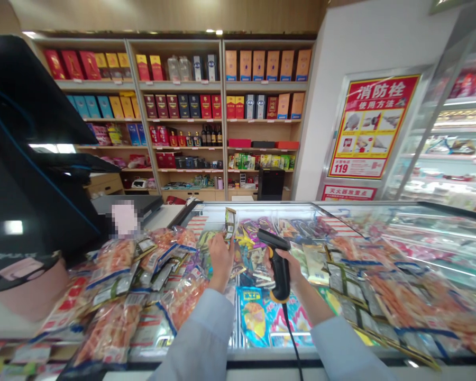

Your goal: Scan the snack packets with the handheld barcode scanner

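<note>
My left hand grips a small snack packet with gold and dark edges, raised upright above the glass top. In my right hand is a black-and-yellow barcode scanner, its head tilted toward the packet and its cord hanging down toward me. Clear bags of reddish-orange snack food and smaller packets lie heaped to the left of my left hand. More such bags and a row of packets lie to the right of my right hand.
Beneath my hands is a glass-topped display case holding colourful packages. A black checkout terminal and a pink bin stand at the left. Shelves of boxes line the back wall, with a red sign at the right.
</note>
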### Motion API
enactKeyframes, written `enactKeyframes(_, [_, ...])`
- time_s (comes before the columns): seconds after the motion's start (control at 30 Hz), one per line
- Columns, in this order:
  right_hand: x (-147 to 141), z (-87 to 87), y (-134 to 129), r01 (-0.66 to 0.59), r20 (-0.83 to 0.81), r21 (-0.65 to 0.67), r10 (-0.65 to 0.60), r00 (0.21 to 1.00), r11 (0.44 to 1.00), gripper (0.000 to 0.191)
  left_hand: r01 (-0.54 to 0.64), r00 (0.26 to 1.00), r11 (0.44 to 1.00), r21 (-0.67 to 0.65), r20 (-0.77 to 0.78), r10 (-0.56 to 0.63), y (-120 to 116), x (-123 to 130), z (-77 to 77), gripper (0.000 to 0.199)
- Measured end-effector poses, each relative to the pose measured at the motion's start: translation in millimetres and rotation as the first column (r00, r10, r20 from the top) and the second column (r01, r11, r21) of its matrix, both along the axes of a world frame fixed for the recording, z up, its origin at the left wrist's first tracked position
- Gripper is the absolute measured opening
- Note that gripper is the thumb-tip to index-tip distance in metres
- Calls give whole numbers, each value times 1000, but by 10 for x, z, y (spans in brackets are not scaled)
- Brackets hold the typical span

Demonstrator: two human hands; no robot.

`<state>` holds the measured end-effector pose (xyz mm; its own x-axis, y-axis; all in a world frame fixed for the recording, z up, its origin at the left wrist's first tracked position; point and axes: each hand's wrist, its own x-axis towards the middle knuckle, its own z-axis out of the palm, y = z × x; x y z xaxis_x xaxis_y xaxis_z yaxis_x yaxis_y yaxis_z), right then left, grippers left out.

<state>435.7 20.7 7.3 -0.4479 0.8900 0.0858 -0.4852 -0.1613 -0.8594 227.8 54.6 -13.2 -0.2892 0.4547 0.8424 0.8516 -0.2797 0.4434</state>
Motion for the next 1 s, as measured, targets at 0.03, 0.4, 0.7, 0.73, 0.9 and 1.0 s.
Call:
enactKeyframes(0.03, [4,27,-8,2,-4,3,-2,1000,1000,37,5,1000,1000,-1,19,-5,-15,4,34,23])
enactKeyframes(0.4, [-321,601,-332,15,-3,190,-15,1000,982,31,-173,948,978,119,291,132,-789,-365,803,29])
enactKeyframes(0.7, [-1162,562,-466,-96,-108,153,113,988,984,30,-269,901,961,-67,337,275,-1402,-1520,958,34])
enactKeyframes(0.73, [-1237,524,-460,-106,-114,150,124,986,983,31,-260,902,961,-95,331,277,-1426,-1638,905,35])
enactKeyframes(0.9, [-1497,274,-397,-123,-126,85,134,983,989,31,-280,929,931,-235,180,324,-1435,-1996,539,41])
enactKeyframes(1.0, [-1579,97,-349,-111,-169,46,117,979,993,32,-381,920,877,-292,-23,392,-1439,-1996,373,44])
